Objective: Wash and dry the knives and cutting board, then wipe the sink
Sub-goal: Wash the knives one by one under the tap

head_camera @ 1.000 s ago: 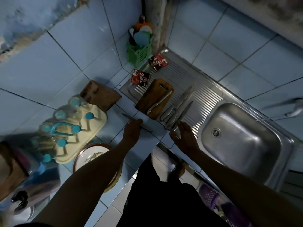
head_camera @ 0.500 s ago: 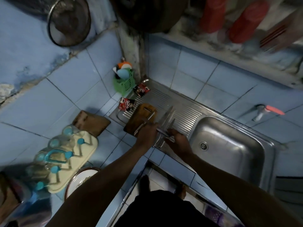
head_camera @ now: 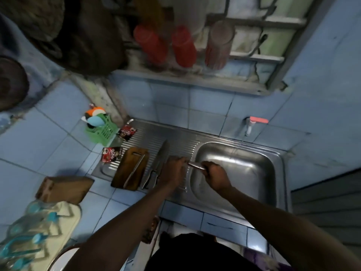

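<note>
1. Knife point(head_camera: 196, 165) first: one is carried at the left edge of the sink point(head_camera: 242, 153), its metal part showing between the two hands. The right hand point(head_camera: 214, 173) has its fingers curled round one end of it; which end is blurred. It is probably held over the basin so that washing water runs straight into the drain.
2. The left hand point(head_camera: 174, 169) hovers over the ribbed drainboard point(head_camera: 175, 141) right beside that knife. Whether its fingers pinch the other end or just steady it, I cannot tell.
3. Knives waiting: a large knife point(head_camera: 162, 155) lies on the drainboard with a couple more tucked against it near the left wrist; that bunch is too blurred for a sure count. One slim knife point(head_camera: 134, 171) lies across the cutting board point(head_camera: 130, 169). So at least four in all, the held one included.
4. One cutting board, wooden, flat at the drainboard's left end, likely parked there for its turn.
5. Further out: two red sachets point(head_camera: 111, 154) near the board, one green basket point(head_camera: 101, 130) in the corner, one wooden knife block point(head_camera: 64, 189) on the tiles, one tap point(head_camera: 252, 123) on the wall above the basin.
6. Judging by this, washing has barely begun; no water is visibly running.
</note>
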